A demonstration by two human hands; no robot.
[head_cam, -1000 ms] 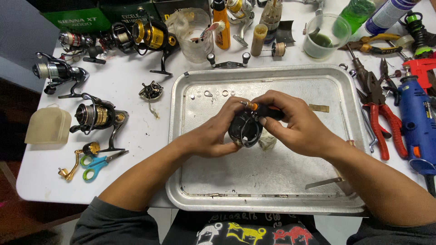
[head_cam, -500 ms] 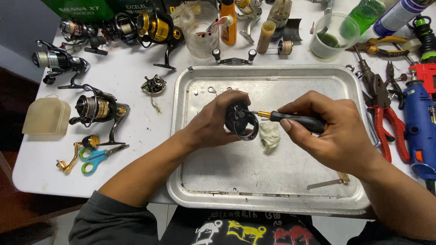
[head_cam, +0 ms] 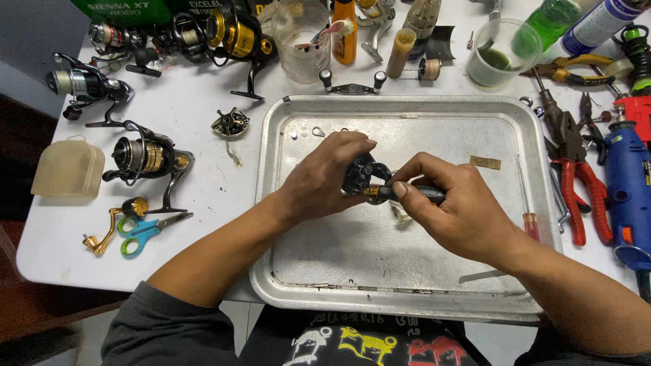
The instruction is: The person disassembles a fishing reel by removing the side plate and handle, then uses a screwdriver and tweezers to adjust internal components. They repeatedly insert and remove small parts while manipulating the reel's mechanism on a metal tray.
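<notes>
Since half a second ago the right hand [head_cam: 461, 210] has drawn its screwdriver [head_cam: 407, 193] closer, grip pinching the handle; the left hand [head_cam: 325, 179] grip stays closed on the black reel body [head_cam: 359, 175] above the metal tray [head_cam: 420, 122]. Green boxes [head_cam: 135, 10] line the table's [head_cam: 190, 135] far edge

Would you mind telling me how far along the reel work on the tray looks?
Done: small washers lie loose on the metal tray. In hand: the left hand holds the black reel body while the right hand works a screwdriver into it. Left: other reels wait alongside.
</notes>
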